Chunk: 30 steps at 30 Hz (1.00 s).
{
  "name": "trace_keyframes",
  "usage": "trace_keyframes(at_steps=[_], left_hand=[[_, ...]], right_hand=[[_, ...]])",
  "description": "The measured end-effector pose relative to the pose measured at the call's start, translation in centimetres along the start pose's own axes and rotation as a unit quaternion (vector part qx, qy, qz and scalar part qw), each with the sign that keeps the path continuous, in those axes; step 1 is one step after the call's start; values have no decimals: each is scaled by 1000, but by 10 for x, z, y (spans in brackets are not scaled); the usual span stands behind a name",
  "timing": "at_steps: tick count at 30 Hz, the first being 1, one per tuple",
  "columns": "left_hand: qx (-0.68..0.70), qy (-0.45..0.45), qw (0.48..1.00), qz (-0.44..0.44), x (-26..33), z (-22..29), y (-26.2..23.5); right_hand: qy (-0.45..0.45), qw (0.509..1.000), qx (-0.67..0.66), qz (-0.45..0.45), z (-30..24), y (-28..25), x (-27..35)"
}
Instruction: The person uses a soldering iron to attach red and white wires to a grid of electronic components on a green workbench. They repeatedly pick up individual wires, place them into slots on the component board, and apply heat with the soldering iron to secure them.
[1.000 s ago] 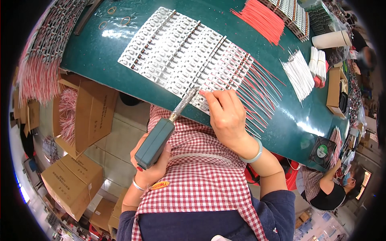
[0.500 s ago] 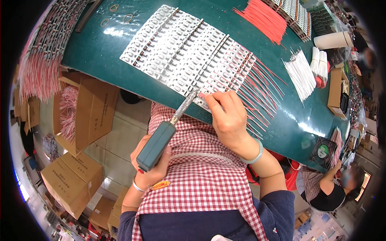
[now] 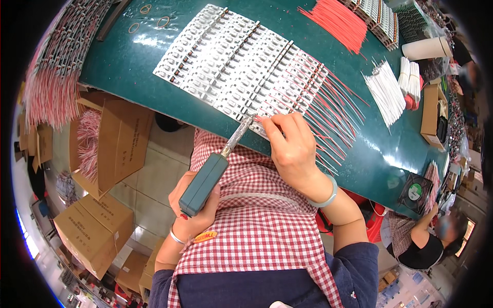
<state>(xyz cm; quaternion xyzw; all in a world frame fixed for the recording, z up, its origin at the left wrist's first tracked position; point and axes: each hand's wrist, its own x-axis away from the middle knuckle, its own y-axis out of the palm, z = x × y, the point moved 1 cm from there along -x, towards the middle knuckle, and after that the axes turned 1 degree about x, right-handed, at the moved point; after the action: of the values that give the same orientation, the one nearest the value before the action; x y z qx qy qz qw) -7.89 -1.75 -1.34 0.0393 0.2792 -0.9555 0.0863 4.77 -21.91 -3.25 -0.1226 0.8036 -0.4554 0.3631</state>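
Note:
My left hand is wrapped around the green body of a soldering iron. The metal shaft slants up and away, its tip touching or just above the near edge of a panel of white circuit boards. Beside that tip, my right hand is closed in a pinch on a thin red wire, whose end is mostly covered by the fingers. Several red and white wires fan out rightward from the panel's right columns. Dark component rows cross the panel.
Red wires and white wires lie in piles on the green table. Stacked panels stand far right, wired boards far left. A small fan sits near a co-worker. Cardboard boxes stand at left.
The soldering iron's body and my left hand have shifted slightly right. My right hand keeps its pinch at nearly the same spot by the panel edge.

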Motion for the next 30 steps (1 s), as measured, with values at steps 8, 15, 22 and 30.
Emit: trace_keyframes(at_steps=[8, 15, 22, 30], left_hand=[[14, -45, 999, 9, 28, -24, 0], [30, -47, 998, 31, 29, -21, 1], [24, -16, 999, 41, 25, -16, -1], [2, 6, 1000, 25, 20, -10, -3]], right_hand=[[3, 1000, 5, -1, 0, 1, 0], [8, 1000, -9, 20, 0, 2, 2], [10, 999, -38, 24, -7, 2, 8], [13, 999, -32, 2, -9, 1, 8]])
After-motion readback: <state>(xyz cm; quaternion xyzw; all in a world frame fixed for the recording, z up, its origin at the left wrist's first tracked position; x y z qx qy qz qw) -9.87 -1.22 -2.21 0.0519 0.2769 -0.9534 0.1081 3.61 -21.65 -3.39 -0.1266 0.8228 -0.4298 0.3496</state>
